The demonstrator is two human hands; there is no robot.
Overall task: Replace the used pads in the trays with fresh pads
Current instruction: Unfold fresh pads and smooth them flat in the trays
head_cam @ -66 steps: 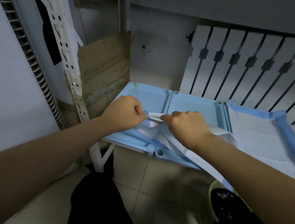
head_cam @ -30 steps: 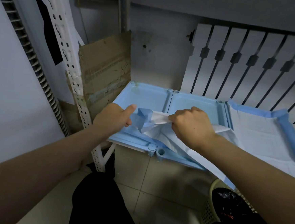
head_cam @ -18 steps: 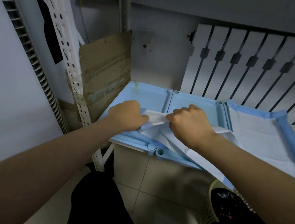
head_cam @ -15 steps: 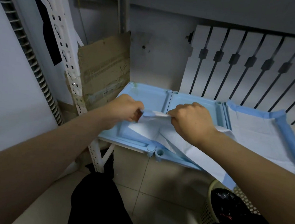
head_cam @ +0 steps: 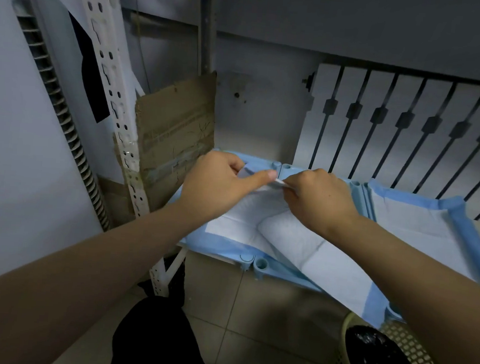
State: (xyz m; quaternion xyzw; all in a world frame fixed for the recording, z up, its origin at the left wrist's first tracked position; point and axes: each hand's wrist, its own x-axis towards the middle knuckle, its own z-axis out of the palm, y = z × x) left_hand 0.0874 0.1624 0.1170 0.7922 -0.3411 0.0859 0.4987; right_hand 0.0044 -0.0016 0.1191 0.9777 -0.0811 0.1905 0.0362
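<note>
Left hand [head_cam: 218, 183] and right hand [head_cam: 315, 199] both pinch the fresh pad [head_cam: 291, 240] – spread over 2 trays [head_cam: 258, 265]

Left of the left grip [head_cam: 218, 186], passage is blocked by a cardboard sheet [head_cam: 174, 127] and a perforated post [head_cam: 119, 126]; behind the right grip [head_cam: 317, 205], a slatted panel [head_cam: 365, 128] is set. Free room is found above both.

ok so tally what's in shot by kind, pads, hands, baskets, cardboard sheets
pads: 2, held pad, spread pad
hands: 2, left hand, right hand
baskets: 1, basket
cardboard sheets: 1, cardboard sheet
total: 6
</note>
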